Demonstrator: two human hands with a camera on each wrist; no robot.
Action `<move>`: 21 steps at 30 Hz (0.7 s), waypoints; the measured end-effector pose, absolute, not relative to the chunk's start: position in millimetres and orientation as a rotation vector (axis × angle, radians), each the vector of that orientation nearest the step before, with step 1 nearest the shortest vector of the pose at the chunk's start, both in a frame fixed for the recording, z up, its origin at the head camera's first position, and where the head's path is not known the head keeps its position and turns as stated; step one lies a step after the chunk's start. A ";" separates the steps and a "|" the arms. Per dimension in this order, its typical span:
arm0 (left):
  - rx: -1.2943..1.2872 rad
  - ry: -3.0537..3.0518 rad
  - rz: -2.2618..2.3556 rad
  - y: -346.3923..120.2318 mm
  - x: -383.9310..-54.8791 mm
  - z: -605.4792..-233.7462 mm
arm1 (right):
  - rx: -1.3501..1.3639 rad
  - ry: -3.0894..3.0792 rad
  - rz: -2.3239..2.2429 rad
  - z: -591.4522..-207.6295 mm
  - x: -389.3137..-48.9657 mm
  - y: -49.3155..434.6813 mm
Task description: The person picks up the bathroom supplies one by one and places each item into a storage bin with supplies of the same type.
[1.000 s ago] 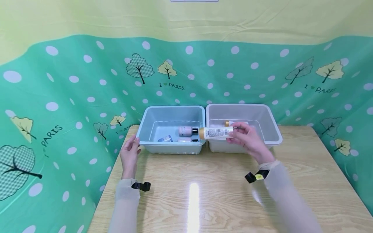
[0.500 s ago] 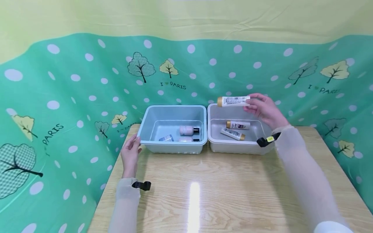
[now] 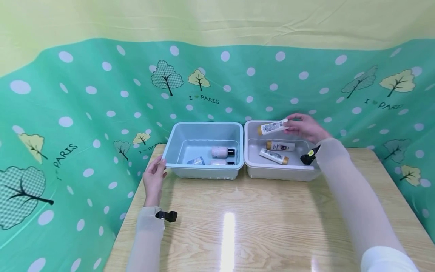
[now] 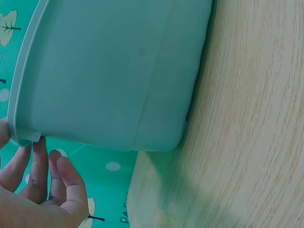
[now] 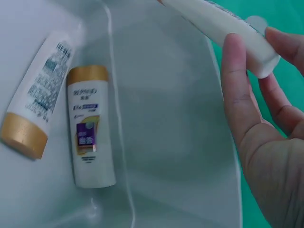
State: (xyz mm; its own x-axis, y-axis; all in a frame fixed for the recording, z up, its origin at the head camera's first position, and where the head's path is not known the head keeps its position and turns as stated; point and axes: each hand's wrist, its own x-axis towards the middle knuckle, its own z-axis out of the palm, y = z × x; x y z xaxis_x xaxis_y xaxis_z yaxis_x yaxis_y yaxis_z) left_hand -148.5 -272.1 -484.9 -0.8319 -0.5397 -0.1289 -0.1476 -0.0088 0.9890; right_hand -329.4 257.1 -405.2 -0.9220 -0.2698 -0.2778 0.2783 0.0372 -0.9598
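Note:
My right hand (image 3: pixel 302 126) pinches a white bottle with a gold cap (image 3: pixel 273 127) by its base end, over the back of the grey bin (image 3: pixel 282 172). The cap points left and tilts slightly down. Below it, two similar white bottles lie in that bin: one label-up (image 5: pixel 90 133), the other with printed text facing up (image 5: pixel 40 90). My left hand (image 3: pixel 154 177) grips the front left corner of the blue bin (image 3: pixel 204 173); in the left wrist view the fingers (image 4: pixel 40 166) reach under its rim. Inside the blue bin are a pink bottle with a black cap (image 3: pixel 221 152) and others.
A second pink bottle (image 3: pixel 219 163) and a small blue-labelled item (image 3: pixel 196 161) lie near the blue bin's front wall. Both bins stand side by side on the wooden table (image 3: pixel 204 219), close against the green dotted curtain (image 3: pixel 258 87) at the back.
My right hand has carried the white bottle from between the bins up and right, then lowered it slightly over the grey bin, cap dipping. My left hand stays at the blue bin's corner.

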 end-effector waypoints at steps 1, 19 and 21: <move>0.717 -1.977 -1.914 -271.6 -148.6 -484.9 | 0.010 1.953 -1.911 -408.0 -330.1 257.4; 0.714 -1.971 -1.905 -268.5 -147.6 -484.5 | -0.126 2.446 -1.188 -414.0 -320.6 255.5; 0.713 -1.962 -1.905 -268.8 -147.9 -484.6 | -0.115 2.472 -1.166 -408.4 -320.2 255.0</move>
